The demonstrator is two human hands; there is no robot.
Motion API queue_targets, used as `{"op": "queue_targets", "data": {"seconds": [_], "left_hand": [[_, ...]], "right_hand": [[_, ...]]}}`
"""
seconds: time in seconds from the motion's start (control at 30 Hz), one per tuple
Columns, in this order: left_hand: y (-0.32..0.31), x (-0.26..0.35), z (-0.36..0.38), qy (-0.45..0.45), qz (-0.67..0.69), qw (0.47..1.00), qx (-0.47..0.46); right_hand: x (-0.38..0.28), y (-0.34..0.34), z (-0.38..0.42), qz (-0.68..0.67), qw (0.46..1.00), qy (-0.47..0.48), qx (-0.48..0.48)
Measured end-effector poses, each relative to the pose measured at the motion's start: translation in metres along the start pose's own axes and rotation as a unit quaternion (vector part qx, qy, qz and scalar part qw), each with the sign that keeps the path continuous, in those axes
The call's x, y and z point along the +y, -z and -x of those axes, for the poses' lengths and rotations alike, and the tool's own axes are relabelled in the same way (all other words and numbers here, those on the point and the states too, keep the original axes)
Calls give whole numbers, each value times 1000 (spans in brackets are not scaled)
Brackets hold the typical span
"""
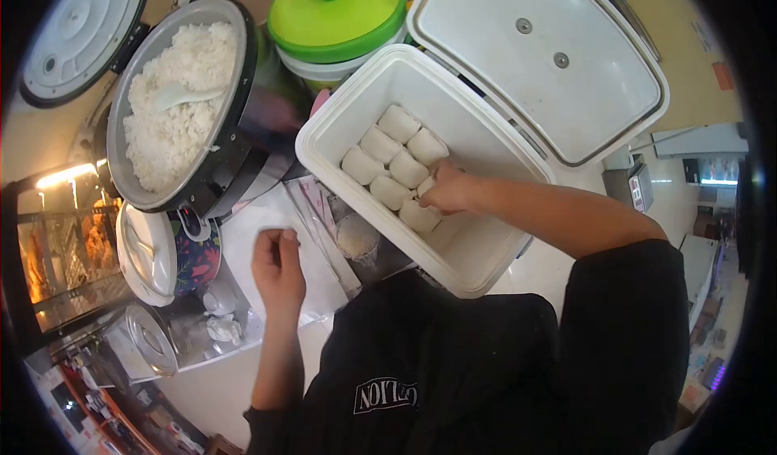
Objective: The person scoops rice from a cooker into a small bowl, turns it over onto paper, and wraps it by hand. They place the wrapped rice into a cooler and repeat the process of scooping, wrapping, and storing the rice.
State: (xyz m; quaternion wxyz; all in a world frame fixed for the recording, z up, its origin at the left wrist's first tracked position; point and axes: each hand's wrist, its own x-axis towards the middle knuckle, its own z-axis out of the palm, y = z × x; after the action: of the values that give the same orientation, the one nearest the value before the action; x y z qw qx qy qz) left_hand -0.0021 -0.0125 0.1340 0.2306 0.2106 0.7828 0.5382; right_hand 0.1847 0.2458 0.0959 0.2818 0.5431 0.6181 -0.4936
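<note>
Inside an open white cooler box [340,123], several white wrapped packets [388,192] lie in rows on the bottom. My right hand [449,189] reaches in from the right, its fingers closed on a white packet [426,186] at the right side of the group. My left hand [278,262] hovers with curled fingers over white paper sheets [243,240] on the counter; what it holds, if anything, is hidden. Left of the box stands an open cooker [235,107] full of white rice [174,131], with a pale rice paddle [182,95] lying on the rice.
A green-lidded container [336,14] stands behind the cooler, whose open lid [542,58] leans back right. A white-lidded patterned pot [194,253] is below the cooker. Near the cooler's left side is a rice-filled bowl [357,235]. A lit glass food case [69,244] stands far left.
</note>
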Motion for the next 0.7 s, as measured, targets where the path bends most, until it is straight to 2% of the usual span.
{"op": "queue_targets", "data": {"seconds": [0.03,0.1,0.13,0.17,0.23,0.33,0.43,0.53,0.63,0.7], "left_hand": [[7,-42,11,28,1,999,-18],[5,-82,36,-3,-169,984,-65],[-1,-107,45,-74,-231,967,-75],[-6,-123,51,-145,-291,942,-86],[-23,-109,53,-126,-337,923,-135],[-53,-110,37,-131,-308,931,-148],[-77,-113,22,-108,-343,914,-188],[-86,-112,16,-104,-362,907,-188],[-85,-108,12,-89,-350,913,-190],[-75,-104,16,-85,-328,921,-193]], "right_hand": [[0,3,2,-57,997,-12,-48],[-11,-7,12,107,994,-16,-23],[-13,-15,16,185,983,-17,-9],[-16,-24,16,186,982,-22,10],[-18,-41,9,190,980,-32,48],[-17,-57,9,92,989,-71,97],[-18,-56,17,9,994,-72,79],[-18,-48,11,-61,996,-71,-16],[-34,-21,28,-55,990,-102,-78],[-32,-6,23,-31,989,-114,-84]]}}
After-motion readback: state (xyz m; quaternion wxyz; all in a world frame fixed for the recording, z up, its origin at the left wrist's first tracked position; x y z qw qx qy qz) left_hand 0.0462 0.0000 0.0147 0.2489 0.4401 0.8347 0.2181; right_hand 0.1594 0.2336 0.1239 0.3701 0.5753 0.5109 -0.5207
